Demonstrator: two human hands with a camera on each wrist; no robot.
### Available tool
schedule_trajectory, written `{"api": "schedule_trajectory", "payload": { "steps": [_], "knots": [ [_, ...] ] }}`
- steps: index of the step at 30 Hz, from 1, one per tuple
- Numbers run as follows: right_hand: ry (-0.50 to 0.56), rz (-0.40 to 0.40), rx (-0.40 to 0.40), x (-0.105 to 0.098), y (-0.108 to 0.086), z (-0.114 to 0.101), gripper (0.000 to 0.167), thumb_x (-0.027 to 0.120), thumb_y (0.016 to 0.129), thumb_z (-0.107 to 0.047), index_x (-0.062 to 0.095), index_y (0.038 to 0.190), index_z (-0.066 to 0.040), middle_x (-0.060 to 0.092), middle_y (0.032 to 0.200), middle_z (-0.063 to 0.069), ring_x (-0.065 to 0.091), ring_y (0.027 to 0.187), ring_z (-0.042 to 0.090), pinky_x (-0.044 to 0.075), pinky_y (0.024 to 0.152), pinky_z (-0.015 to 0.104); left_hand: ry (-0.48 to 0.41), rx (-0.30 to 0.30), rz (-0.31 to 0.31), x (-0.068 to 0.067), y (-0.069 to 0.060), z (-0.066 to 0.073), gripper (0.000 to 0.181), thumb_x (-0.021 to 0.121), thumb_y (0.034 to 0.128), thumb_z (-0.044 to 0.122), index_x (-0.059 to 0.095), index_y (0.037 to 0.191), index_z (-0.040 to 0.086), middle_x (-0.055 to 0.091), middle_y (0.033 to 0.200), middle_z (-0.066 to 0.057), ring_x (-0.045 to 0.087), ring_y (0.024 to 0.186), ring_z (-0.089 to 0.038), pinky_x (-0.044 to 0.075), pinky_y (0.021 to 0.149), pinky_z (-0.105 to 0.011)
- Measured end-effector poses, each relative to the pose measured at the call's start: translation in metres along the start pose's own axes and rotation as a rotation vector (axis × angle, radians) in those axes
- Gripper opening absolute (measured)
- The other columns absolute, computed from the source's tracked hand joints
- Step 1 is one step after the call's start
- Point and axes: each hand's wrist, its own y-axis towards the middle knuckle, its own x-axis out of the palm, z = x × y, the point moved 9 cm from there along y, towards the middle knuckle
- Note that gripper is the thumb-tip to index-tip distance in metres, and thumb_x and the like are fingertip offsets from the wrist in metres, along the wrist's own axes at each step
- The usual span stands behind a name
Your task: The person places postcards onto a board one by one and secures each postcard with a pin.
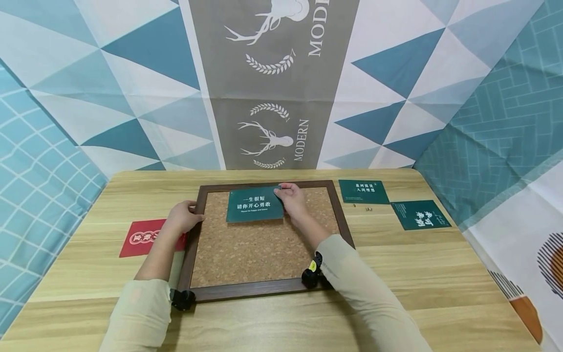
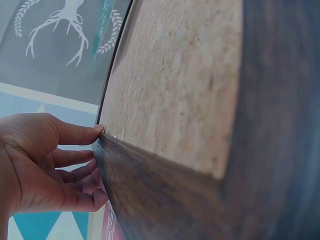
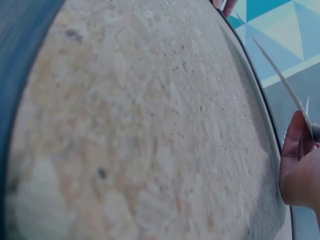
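Note:
A cork board (image 1: 255, 254) in a dark brown wooden frame lies on the table. My left hand (image 1: 184, 217) grips the frame's left side near its far corner. In the left wrist view, the thumb of my left hand (image 2: 42, 162) rests on the frame's inner edge, the other fingers along its outer side. My right hand (image 1: 293, 199) pinches a green card (image 1: 255, 215) with white Chinese writing by its upper right corner. In the right wrist view, the card (image 3: 280, 75) stands edge-on in my right hand (image 3: 302, 170), raised off the cork.
Right of the board lie a green card (image 1: 362, 191) and another green card (image 1: 421, 215). Small gold-coloured pieces (image 1: 368, 209) lie near them. A red card (image 1: 140, 238) is left of the board, partly behind my left arm. A patterned cloth (image 1: 268, 88) hangs behind the table.

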Motion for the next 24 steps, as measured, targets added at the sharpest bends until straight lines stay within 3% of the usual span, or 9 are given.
{"api": "schedule_trajectory", "payload": {
  "steps": [6,16,20,24],
  "knots": [
    [-0.015,0.002,0.002,0.005,0.001,0.003,0.02,0.063,0.088,-0.012,0.056,0.106,-0.007,0.068,0.091,0.005,0.056,0.058,0.004,0.042,0.048,0.018,-0.01,-0.015,-0.004,0.0,-0.001,-0.001,0.061,0.057,0.0911,0.015,0.031,0.138,-0.013,0.045,0.13,-0.036,0.053,0.111,-0.046,0.047,0.091,-0.052],
    [-0.019,-0.061,0.023,0.019,-0.001,0.009,0.027,0.062,0.09,-0.016,0.053,0.114,-0.007,0.067,0.1,0.012,0.059,0.054,0.005,0.044,0.043,0.019,-0.024,-0.019,0.001,0.001,0.0,-0.003,0.061,0.057,0.0908,0.015,0.031,0.139,-0.012,0.045,0.13,-0.036,0.053,0.11,-0.045,0.046,0.093,-0.052],
    [-0.056,-0.1,0.075,0.02,-0.005,0.008,0.036,0.063,0.09,-0.02,0.053,0.121,-0.005,0.066,0.111,0.015,0.059,0.057,0.004,0.047,0.045,0.018,-0.022,-0.016,-0.001,0.001,-0.001,-0.002,0.062,0.057,0.0911,0.016,0.03,0.139,-0.013,0.045,0.129,-0.036,0.053,0.111,-0.046,0.047,0.093,-0.052],
    [-0.121,-0.152,0.124,0.021,-0.006,0.009,0.042,0.062,0.089,-0.012,0.052,0.128,-0.003,0.065,0.116,0.018,0.062,0.062,0.006,0.05,0.049,0.019,-0.019,-0.014,-0.006,-0.001,-0.001,-0.003,0.063,0.058,0.091,0.016,0.03,0.139,-0.013,0.044,0.129,-0.037,0.052,0.111,-0.047,0.047,0.091,-0.053]
  ]
}}
